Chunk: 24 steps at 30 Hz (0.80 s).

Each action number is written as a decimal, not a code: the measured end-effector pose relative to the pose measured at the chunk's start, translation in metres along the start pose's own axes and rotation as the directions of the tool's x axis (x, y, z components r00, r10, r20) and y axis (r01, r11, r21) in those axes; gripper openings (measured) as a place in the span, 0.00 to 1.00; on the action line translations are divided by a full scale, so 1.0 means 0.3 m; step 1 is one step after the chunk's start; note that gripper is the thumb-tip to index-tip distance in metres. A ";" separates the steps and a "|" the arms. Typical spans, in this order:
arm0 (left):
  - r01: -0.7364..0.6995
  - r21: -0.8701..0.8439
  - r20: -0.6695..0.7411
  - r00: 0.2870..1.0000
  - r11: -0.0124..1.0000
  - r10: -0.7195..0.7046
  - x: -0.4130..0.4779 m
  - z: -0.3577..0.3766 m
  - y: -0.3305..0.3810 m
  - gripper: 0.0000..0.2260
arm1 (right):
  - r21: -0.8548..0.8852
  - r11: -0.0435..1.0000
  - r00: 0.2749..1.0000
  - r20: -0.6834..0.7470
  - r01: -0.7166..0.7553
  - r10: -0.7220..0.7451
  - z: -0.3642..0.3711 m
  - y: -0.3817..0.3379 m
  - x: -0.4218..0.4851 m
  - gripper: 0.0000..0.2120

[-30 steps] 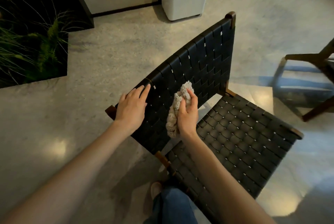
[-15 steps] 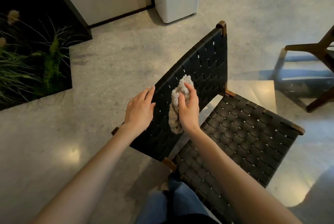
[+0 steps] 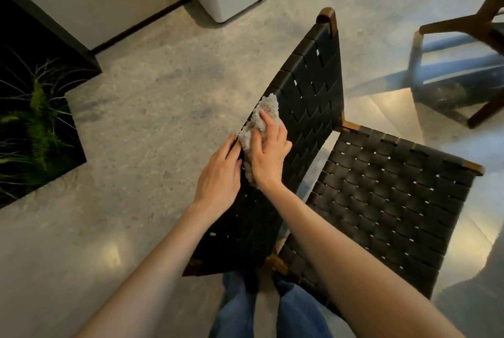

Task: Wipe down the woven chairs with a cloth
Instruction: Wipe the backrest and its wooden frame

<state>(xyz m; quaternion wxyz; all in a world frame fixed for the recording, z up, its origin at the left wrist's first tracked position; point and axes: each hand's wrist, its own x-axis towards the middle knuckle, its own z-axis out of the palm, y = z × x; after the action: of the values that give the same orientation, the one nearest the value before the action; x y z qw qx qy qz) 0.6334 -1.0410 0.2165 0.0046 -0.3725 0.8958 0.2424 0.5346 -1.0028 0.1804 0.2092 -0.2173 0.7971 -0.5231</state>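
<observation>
— Status?
— Mid-wipe on the backrest (image 3: 308, 97): my right grip (image 3: 268, 154) bunches the cloth (image 3: 263, 116) against its upper weave, and my left grip (image 3: 218, 176) clasps its edge.
— Remaining?
— I judge the seat (image 3: 395, 201) and the second chair (image 3: 463, 21) — neither shows a cloth on it.
</observation>
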 end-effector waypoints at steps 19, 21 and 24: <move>-0.226 -0.077 0.015 0.973 0.971 0.228 0.102 0.096 -0.080 0.23 | 0.185 0.982 0.961 -0.264 -0.036 0.085 0.105 0.205 -0.037 0.16; -0.237 -0.070 -0.007 0.972 0.969 0.237 0.123 0.102 -0.076 0.23 | 0.175 0.983 0.950 -0.297 -0.049 0.100 0.121 0.244 -0.031 0.17; -0.243 -0.019 -0.060 0.969 0.970 0.241 0.148 0.114 -0.062 0.23 | 0.187 0.975 0.921 -0.344 -0.123 0.182 0.138 0.343 -0.026 0.16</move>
<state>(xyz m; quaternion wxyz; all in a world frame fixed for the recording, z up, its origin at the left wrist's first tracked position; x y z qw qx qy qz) 0.6080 -1.0667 0.1698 -0.0556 -0.2673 0.9311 0.2420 0.5511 -0.9924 0.0710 0.1173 -0.0379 0.7913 -0.5989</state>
